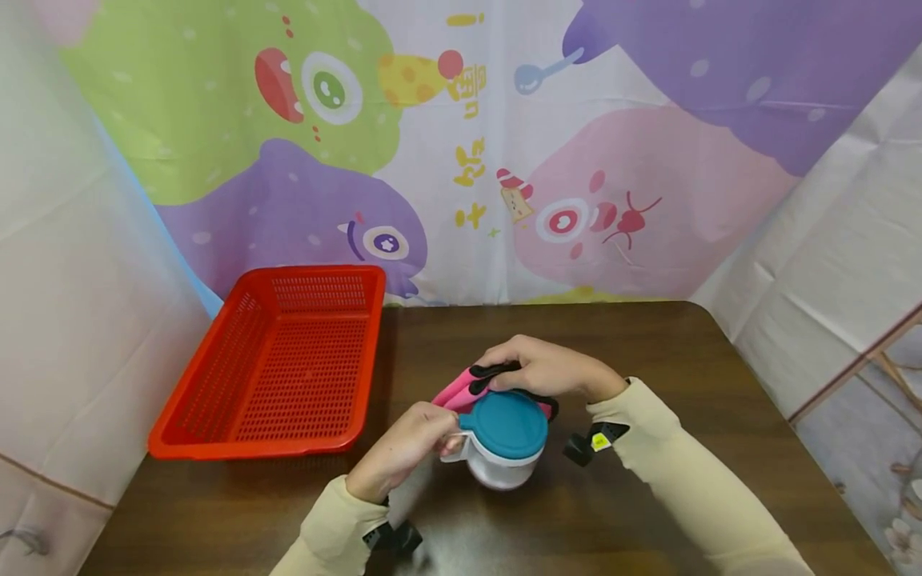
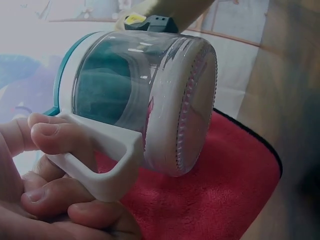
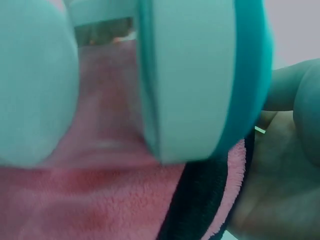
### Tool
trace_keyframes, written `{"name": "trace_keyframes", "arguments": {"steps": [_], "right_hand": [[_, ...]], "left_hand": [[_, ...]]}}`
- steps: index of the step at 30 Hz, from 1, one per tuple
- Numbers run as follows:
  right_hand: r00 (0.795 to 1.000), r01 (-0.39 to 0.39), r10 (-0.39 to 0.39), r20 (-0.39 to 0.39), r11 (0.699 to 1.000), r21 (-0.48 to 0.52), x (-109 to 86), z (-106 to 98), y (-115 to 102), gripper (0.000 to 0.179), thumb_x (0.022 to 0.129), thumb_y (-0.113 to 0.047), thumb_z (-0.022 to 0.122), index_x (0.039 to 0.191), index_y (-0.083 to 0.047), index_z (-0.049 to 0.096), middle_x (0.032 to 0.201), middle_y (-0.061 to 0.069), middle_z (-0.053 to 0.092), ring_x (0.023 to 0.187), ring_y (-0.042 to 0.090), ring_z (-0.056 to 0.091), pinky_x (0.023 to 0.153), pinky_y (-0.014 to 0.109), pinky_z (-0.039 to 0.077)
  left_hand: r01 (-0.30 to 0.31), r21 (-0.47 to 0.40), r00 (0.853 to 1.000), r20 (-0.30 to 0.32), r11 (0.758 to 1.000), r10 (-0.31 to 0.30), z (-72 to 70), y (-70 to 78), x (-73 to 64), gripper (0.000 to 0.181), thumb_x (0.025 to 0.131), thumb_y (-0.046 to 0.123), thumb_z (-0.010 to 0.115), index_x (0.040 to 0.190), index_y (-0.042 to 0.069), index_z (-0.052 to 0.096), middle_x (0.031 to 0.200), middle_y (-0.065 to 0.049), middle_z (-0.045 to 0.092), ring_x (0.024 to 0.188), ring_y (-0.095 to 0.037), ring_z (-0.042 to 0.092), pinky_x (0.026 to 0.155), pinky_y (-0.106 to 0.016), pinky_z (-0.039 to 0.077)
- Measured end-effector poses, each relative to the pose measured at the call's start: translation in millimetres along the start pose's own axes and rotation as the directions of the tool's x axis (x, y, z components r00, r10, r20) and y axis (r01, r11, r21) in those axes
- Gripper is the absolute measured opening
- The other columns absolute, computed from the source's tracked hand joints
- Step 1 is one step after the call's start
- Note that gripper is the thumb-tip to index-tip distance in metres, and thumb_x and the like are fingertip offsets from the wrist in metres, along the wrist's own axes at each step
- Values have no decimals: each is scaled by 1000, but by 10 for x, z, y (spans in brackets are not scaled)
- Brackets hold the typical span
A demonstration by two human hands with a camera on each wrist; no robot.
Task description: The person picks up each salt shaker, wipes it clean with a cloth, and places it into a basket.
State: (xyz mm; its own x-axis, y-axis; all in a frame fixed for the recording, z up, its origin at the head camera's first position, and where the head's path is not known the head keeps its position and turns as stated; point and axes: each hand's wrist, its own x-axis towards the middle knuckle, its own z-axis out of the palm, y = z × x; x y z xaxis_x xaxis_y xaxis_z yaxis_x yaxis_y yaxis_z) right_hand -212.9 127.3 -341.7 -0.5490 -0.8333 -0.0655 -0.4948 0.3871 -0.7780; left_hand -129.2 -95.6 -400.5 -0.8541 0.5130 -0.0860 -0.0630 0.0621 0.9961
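Observation:
A clear glass jar point(image 2: 142, 95) with a white handle point(image 2: 117, 175) and a teal lid point(image 1: 510, 424) is held above the table by my left hand point(image 1: 414, 440), its fingers curled round the handle. In the left wrist view the jar lies tilted on its side and looks empty. My right hand point(image 1: 551, 368) grips a folded pink towel point(image 1: 461, 390) with black edging, just behind the lid. The towel point(image 2: 210, 190) hangs behind and below the jar in the left wrist view. Up close in the right wrist view, the jar's white collar point(image 3: 195, 80) overlaps the towel's plush cloth point(image 3: 100, 200).
A red perforated plastic basket point(image 1: 266, 444) stands on the left of the brown wooden table point(image 1: 619, 520). Behind the table hangs a curtain point(image 1: 468, 264) with cartoon figures, and pale cloth walls flank both sides.

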Motion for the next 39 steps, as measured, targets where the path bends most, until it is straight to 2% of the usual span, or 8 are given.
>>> {"name": "trace_keyframes", "arguments": {"steps": [5,12,18,27,32,35,39], "right_hand": [[999,-10,10,31,1000,8,27,7,-8,32,94,-14,58,124,-10,66,111,5,71,95,15,63,84,30,52],[999,-53,53,-1,998,38,7,11,27,33,93,-14,59,125,-10,65,113,6,71,98,16,64,87,31,52],[996,-68,71,-57,997,42,-63,-2,46,30,93,-14,59,122,-10,67,113,7,70,98,18,63,87,33,51],[985,3,-14,-175,998,-63,-175,2,81,28,92,-10,62,119,-11,69,112,5,70,105,19,64,93,34,51],[970,29,-60,-234,990,-136,-246,20,85,28,91,-9,63,119,-9,69,111,5,71,105,19,66,94,36,52],[963,15,-52,-263,990,-141,-298,50,105,30,90,-8,64,120,-8,69,110,5,71,103,20,66,93,35,53],[957,-7,-27,-288,993,-117,-351,79,141,30,90,-7,64,120,-7,68,109,6,71,100,19,66,89,30,53]], "left_hand": [[7,5,1000,6,1000,-7,11,-2,-5,27,87,5,40,69,-15,40,59,2,44,59,-12,40,59,-22,33],[1,3,1000,6,1000,-1,8,-6,-1,28,88,5,40,69,-15,40,60,1,44,60,-12,41,60,-22,35],[-2,5,1000,-8,1000,2,-6,-12,-1,28,89,6,39,67,-12,39,59,1,43,60,-13,42,61,-23,36],[-12,10,999,-42,1000,12,-40,-31,22,29,89,7,38,62,0,41,59,0,43,61,-13,43,62,-25,36],[-24,8,998,-54,1000,24,-64,-25,17,30,90,7,37,64,-7,41,60,0,43,60,-13,42,62,-23,36],[-25,14,998,-57,1000,26,-69,-27,3,30,90,7,38,67,-12,42,59,1,43,60,-13,42,62,-23,36],[-22,30,998,-60,999,23,-72,-35,-10,29,89,6,39,67,-11,42,59,0,43,61,-14,41,63,-24,36]]}}
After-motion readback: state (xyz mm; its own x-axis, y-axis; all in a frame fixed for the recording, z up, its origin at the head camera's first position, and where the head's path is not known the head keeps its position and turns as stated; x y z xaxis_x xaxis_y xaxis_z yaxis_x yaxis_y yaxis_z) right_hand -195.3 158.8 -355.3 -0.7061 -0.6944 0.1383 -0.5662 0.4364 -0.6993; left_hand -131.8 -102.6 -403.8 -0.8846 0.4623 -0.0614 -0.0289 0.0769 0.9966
